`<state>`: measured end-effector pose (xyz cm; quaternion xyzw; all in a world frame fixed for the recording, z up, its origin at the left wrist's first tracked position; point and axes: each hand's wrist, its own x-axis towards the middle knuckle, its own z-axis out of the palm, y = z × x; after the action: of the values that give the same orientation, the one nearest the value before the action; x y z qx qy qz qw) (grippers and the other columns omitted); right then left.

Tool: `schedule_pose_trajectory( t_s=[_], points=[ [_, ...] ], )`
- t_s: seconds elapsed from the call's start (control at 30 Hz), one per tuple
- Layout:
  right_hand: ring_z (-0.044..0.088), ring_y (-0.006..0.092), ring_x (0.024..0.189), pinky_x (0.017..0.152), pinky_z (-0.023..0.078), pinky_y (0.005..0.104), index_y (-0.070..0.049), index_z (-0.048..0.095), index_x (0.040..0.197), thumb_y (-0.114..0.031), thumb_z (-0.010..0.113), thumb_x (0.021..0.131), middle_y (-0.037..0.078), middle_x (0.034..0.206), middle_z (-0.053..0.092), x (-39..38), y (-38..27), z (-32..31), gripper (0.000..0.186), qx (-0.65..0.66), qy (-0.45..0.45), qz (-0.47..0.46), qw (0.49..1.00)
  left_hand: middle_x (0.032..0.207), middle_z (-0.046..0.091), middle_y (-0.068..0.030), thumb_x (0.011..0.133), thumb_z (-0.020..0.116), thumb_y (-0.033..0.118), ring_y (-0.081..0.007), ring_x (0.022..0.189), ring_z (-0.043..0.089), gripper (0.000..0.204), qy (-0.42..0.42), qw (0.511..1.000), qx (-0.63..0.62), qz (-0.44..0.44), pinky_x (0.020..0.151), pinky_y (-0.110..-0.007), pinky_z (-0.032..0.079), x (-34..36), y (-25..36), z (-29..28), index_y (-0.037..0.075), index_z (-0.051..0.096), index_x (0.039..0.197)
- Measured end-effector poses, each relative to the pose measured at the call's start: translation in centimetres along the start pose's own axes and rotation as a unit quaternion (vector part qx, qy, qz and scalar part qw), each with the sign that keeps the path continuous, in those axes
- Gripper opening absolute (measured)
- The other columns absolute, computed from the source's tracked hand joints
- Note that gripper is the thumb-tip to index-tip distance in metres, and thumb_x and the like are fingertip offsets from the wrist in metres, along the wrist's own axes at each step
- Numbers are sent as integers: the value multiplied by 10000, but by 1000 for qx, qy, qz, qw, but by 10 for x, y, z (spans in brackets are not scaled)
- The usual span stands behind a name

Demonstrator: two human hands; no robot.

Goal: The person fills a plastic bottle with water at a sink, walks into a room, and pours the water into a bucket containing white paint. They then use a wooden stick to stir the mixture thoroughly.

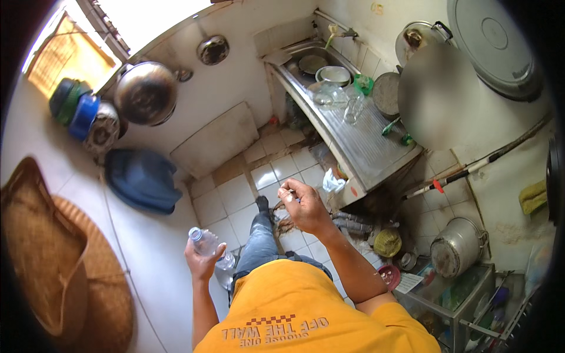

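My left hand (202, 263) is closed round a clear plastic bottle (205, 240), low on the left beside my leg. The bottle is tilted, and its mouth looks uncapped. Out in front of my body, my right hand (306, 207) is raised with its fingers curled into a pinch. A small pale patch shows at the fingertips, too little to tell what it is. The two hands are apart, and the right one touches nothing else that I can see. Below both hands are my legs and the tiled floor (240, 206).
Ahead to the right is a steel sink (376, 141) with glass jars (353, 109) and a metal bowl (335, 75). Pans, a blue hat (141, 179) and a woven hat (97, 282) hang on the left wall. A metal pot (456, 247) tops a glass-sided cabinet (465, 306) at right.
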<state>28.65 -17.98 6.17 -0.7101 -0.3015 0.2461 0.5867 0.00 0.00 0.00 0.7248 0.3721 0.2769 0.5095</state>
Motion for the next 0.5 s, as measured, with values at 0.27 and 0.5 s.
schedule_pose_trajectory(
  t_s=[0.27, 0.5],
  points=[
    [498, 158, 482, 515, 407, 349, -13, 639, 1001, -380, 802, 941, 75, 533, 519, 239, -5, -96, 406, -186, 278, -114, 935, 956, 721, -30, 687, 988, 316, -137, 880, 672, 623, -136, 980, 73, 126, 850, -314, 557, 316, 48, 183, 39, 650, 1130],
    [640, 311, 619, 608, 504, 437, 43, 670, 1116, -556, 778, 899, 153, 683, 654, 525, -20, -216, 646, -398, 392, -41, 828, 1128, 744, -189, 692, 940, 351, -358, 1040, 732, 672, -246, 945, 54, 207, 909, -426, 580, 594, 87, 410, 55, 645, 1219]
  ],
)
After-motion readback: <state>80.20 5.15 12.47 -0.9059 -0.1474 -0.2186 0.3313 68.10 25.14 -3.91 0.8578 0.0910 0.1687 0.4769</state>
